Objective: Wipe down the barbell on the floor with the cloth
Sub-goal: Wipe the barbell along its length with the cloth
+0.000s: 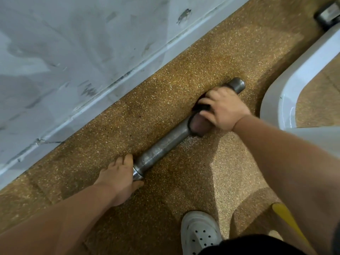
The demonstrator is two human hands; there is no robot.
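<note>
Floor [184, 181]: speckled rubber matting running along a scuffed wall [73, 43]. It carries the barbell [161, 150], which lies flat and slantwise, near the wall and roughly parallel to it.

Barbell: only a thick steel end section is visible, dull and blotched. We judge it heavy, rigid and not fragile. Being round, it is likely to roll on the matting unless steadied. We judge bare steel to be slippery under a dry palm, so hold is best taken at the collar, where the step in width stops the hand sliding.

Left hand [117, 179]: its grip is clamped on the barbell at the near collar, fingers over the top and thumb beneath.

Right hand [222, 109]: its grip is closed round the cloth [201, 107], pressing it onto the barbell just short of the far tip.

Cloth: dark, soft and mostly hidden under the fingers. We judge it light and able to wrap the bar's curve.

Count: one barbell, one cloth, two hands, one white shoe [200, 230].
</note>
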